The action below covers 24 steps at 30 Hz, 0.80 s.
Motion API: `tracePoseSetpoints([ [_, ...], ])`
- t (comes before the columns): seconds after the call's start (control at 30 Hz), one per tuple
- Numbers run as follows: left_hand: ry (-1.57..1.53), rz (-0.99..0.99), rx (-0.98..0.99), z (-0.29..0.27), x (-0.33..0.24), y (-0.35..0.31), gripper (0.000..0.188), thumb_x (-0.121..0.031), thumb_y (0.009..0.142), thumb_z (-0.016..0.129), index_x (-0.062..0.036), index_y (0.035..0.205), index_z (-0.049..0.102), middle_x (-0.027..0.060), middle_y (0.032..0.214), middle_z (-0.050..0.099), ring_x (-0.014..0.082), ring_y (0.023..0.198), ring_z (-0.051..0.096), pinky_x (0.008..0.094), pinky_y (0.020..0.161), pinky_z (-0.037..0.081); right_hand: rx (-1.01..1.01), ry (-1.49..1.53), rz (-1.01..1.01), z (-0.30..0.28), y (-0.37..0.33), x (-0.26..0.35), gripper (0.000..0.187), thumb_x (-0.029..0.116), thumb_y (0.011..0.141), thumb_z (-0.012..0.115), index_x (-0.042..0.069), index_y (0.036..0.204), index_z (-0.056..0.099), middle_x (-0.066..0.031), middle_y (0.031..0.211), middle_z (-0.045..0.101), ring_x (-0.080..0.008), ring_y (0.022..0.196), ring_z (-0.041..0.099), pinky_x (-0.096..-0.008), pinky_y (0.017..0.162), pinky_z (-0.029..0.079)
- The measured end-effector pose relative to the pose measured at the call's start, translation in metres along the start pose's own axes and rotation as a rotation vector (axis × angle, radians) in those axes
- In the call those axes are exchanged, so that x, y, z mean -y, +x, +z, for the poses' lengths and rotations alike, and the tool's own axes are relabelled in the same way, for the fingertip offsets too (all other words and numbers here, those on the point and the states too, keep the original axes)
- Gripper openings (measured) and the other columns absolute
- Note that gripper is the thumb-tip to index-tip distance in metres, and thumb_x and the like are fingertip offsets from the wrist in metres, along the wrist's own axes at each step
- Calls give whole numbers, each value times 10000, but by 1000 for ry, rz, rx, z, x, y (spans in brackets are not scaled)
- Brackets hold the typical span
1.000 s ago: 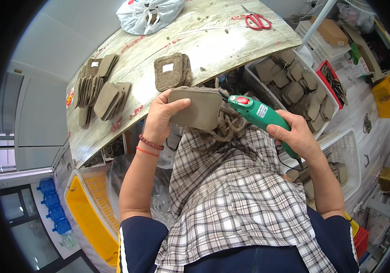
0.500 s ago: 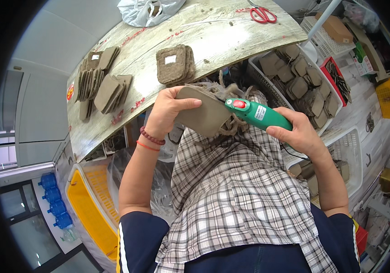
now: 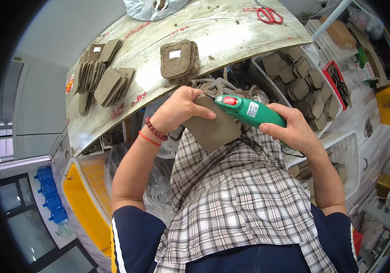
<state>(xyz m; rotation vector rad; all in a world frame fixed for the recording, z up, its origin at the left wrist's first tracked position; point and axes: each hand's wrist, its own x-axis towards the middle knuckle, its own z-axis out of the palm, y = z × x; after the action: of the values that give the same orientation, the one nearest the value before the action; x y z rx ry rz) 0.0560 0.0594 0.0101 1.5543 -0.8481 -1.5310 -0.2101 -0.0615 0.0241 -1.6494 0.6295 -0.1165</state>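
"Where is the brown pad (image 3: 217, 128)?"

"It is in front of the person, over the checked apron (image 3: 236, 214). The left hand (image 3: 179, 111) has hold of it by its upper left end."

"Which way does the pad lie?"

"It is tipped. Its long way slants from the left hand down to the right."

"What about the right hand (image 3: 290, 129)?"

"Its fingers are wrapped around a green tool (image 3: 252, 112)."

"Which hand is nearer to the pad?"

"The left one, because it holds it. The right hand is off to the right, and the green tool points from there to the pad. The tool's front end is right at the pad's upper right edge. I can't tell if they touch."

"What else is close by?"

"Fuzzy strips (image 3: 213, 85) are just behind the pad. Up and to the left, a small pile of pads (image 3: 174, 64) sits on the table (image 3: 224, 37)."
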Motion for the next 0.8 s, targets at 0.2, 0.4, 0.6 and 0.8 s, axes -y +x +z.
tracePoseSetpoints([
  [0.2, -12, 67, -9, -18, 9, -8, 252, -13, 765, 732, 30, 1004, 667, 66, 910, 694, 109, 797, 649, 261, 732, 530, -41, 104, -66, 16, 22, -3, 339, 282, 855, 706, 1, 1030, 635, 0, 761, 575, -65, 649, 526, -236, 577, 438],
  [0.4, -300, 603, -987, -195, 38, -76, 331, -32, 884, 638, 37, 1186, 521, 123, 1045, 644, 185, 861, 652, 327, 775, 565, -253, 127, 17, 4, 4, -13, 316, 287, 882, 668, 5, 1018, 623, -11, 747, 598, -62, 615, 521, -231, 562, 439],
  [0.6, 1174, -42, -1756, -226, 57, -44, 614, -228, 765, 732, -55, 1300, 484, 183, 1196, 553, 314, 1145, 492, 485, 1016, 329, -285, 147, 22, 1, 2, -23, 348, 316, 882, 675, 3, 1023, 619, -24, 757, 610, -65, 625, 530, -229, 562, 448],
  [0.8, 1110, 549, -1264, -87, 32, 49, 424, -402, 782, 715, -57, 1021, 652, 102, 1017, 637, 287, 990, 548, 424, 891, 380, -313, 167, 43, 5, -5, -31, 354, 315, 875, 685, -2, 1017, 616, -18, 747, 601, -66, 613, 527, -223, 561, 447],
])
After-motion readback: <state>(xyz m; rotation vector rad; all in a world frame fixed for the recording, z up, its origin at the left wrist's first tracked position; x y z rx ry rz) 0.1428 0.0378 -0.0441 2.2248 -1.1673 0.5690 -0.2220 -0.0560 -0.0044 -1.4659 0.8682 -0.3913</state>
